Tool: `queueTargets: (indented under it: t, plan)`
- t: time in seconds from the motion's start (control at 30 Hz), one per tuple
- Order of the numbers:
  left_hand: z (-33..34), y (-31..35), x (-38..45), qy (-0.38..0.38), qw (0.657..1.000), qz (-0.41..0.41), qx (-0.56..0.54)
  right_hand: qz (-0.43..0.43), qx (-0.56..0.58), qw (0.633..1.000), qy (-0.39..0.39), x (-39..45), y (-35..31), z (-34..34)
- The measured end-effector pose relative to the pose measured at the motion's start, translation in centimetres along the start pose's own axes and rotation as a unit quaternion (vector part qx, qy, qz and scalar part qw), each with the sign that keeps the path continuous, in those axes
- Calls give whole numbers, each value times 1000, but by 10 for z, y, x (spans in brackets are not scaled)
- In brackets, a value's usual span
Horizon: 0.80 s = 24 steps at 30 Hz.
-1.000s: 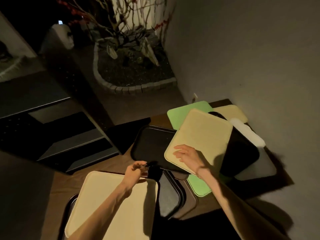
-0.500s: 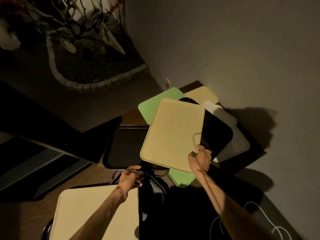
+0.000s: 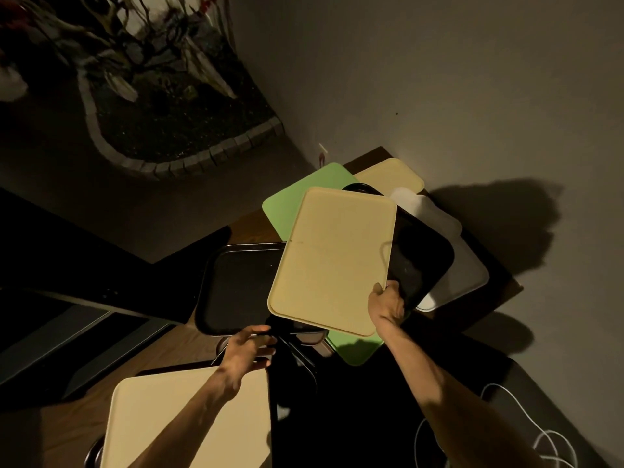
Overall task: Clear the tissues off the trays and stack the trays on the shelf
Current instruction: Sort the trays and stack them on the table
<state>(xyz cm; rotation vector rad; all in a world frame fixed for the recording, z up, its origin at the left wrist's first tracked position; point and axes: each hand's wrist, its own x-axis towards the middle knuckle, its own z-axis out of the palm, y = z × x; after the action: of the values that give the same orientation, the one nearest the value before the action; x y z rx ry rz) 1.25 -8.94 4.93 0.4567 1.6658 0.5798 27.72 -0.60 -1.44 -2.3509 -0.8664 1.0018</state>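
Since the right hand (image 3: 388, 304) has only a pinch on one edge of the top beige tray (image 3: 332, 261), fingers curled round the rim near its lower right corner, I'd judge the sensible thing is to bring a second grip onto the opposite long edge before lifting; a wide flat tray held by one corner will sag and swing, and it could drag the black tray (image 3: 420, 261) beneath it sideways off the heap. The left hand (image 3: 248, 349) is close enough to help: it sits at the near rim of another black tray (image 3: 236, 288), just below and left of the beige one, fingers bent around something dark, though the light is too poor for me to tell whether it truly grips that rim or merely rests there. The two hands are apart, one at either lower corner of the beige tray, with the tray's near short edge between them. That tray lies tilted across a loose fan of others: a green tray (image 3: 304, 197) poking out behind and below it, a second beige one (image 3: 391, 175) near the wall, and a white tray (image 3: 452, 265) to the right. Nearer the person lies another beige tray (image 3: 162, 417), under the left forearm. I see no tissue on any of them, and no shelf I can pick out for certain.
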Motion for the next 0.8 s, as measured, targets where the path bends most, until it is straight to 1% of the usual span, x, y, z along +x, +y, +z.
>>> queueTargets:
  t: [0.1, 0.2, 0.27, 0.33, 0.4, 0.47, 0.63, 0.7, 0.77, 0.8]
  plan:
    - [3, -2, -2, -6, 1000, 3, 7, -72, 10, 997, 17, -8, -6, -2]
    - [5, -4, -5, -4, 1000, 7, 7, -144, -12, 989, 19, -13, -9, 0]
    - [7, -3, -5, 25, 1000, 14, -3, -172, -15, 985, 9, -12, -7, -2]
    - [6, -1, -5, 73, 997, 28, -18, -187, -9, 982, -16, -12, -6, -8]
    - [2, 1, -5, 103, 993, 44, -33, -186, 41, 980, -49, -18, -12, -18]
    - [-5, 0, -4, 101, 992, 51, -50, -207, 71, 974, -61, -23, -21, -24]
    - [-29, -10, -9, 80, 988, 65, -113, -274, 17, 959, -71, -15, -33, -28]
    - [-38, -13, -14, 78, 985, 78, -130, -287, -3, 955, -71, -14, -32, -26]
    - [-45, -16, -22, 73, 984, 86, -136, -300, -29, 948, -97, -21, -33, -22]
    - [-47, -19, -25, 73, 984, 85, -135, -311, -33, 942, -125, -25, -33, -19]
